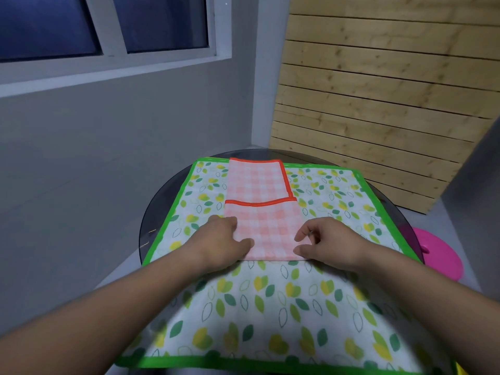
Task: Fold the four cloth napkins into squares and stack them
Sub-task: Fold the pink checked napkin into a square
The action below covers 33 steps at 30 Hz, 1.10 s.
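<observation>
Fingers, left hand point(221, 239): thumb point(243, 242) lies flat on the pink cloth, and the other fingers are curled over the napkin's left edge. Their tips are hidden, so I cannot tell if they reach under the fabric.
Fingers, right hand point(334, 246): thumb and curled forefinger point(304, 234) pinch the napkin's near right corner. One finger has a ring.
Pink checked napkin point(266, 224): orange hem, folded to a long strip. It lies on the leaf-print cloth, running from that cloth's far edge to about its middle. One orange hem crosses the strip halfway along.
Leaf-print cloth point(270, 307): green hem, spread flat over most of the counter. Its near part is blurred.
Counter point(162, 204): round, dark glass top, bare only along the left, far and right edges.
In the way: both forearms cross the near half of the leaf-print cloth. The hands cover the napkin's near corners.
Pink plastic item point(438, 257): round, off the counter's right edge and lower down. I cannot tell what it is.
Background: window point(108, 23) far left, wooden slat panel point(378, 90) far right.
</observation>
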Motion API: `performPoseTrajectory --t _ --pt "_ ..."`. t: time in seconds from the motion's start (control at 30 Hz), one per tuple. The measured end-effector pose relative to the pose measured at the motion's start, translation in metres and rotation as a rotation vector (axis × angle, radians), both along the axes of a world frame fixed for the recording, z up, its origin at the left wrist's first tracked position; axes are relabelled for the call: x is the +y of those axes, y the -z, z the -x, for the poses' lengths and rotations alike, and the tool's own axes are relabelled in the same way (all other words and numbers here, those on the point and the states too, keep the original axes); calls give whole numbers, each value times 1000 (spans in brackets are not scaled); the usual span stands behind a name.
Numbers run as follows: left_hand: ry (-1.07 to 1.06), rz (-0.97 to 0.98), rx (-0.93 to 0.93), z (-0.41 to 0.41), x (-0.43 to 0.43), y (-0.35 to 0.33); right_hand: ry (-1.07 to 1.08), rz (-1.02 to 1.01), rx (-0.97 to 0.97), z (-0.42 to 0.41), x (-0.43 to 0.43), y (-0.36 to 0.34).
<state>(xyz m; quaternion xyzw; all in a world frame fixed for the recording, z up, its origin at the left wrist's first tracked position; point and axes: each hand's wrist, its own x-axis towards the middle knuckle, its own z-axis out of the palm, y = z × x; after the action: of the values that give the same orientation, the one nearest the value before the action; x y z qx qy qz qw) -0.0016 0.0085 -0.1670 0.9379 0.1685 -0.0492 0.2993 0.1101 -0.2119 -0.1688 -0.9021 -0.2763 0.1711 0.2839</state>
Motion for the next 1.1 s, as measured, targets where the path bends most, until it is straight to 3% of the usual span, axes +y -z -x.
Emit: performPoseTrajectory --t 0.23,0.3,0.63,0.8,1.1 --pt "93 -512 -31 5 -5 21 0 13 17 -1 0 0" --pt "87 -579 16 7 -5 27 -1 23 6 -1 1 0" --pt "48 -489 295 -2 1 22 -1 95 -12 -2 3 -1" --pt "220 -532 21 -16 -16 13 -5 136 6 -1 5 -4" --pt "270 -522 92 -25 3 40 -42 219 -95 10 5 -8"
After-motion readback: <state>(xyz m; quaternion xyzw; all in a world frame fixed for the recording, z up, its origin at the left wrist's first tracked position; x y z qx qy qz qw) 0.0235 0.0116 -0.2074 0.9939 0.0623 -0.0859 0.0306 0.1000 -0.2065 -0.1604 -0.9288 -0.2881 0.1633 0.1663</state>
